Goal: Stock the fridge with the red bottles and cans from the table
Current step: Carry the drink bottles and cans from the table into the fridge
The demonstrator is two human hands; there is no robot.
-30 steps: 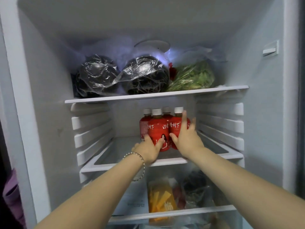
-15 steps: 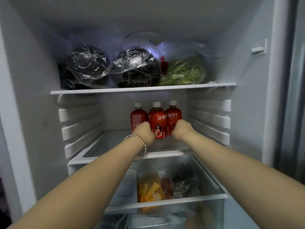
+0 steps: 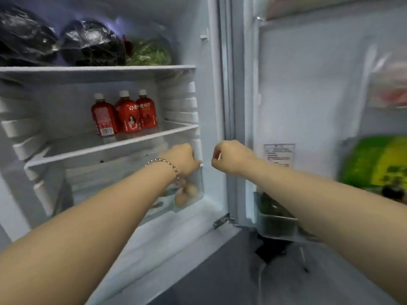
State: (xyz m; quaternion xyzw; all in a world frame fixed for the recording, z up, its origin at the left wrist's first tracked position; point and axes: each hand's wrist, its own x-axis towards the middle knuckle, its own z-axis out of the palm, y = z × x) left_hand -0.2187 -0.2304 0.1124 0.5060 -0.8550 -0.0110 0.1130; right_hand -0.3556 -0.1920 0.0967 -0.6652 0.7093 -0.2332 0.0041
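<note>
Together, three red bottles (image 3: 127, 115), white caps (image 3: 124, 93)

Middle clear glass shelf (image 3: 72, 150), centre left: three red plastic bottles with white caps (image 3: 124, 114) block the right rear; open room left of them and along the front edge. Top-left white-rimmed shelf (image 3: 99, 69) packed side by side with dark plastic-wrapped bundles (image 3: 92, 44) and bagged green leaves (image 3: 149, 54).

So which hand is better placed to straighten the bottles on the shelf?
Left, probably. The left hand is empty and just below the shelf where the bottles stand; the right hand, also empty, sits further right, by the fridge's right edge.
</note>
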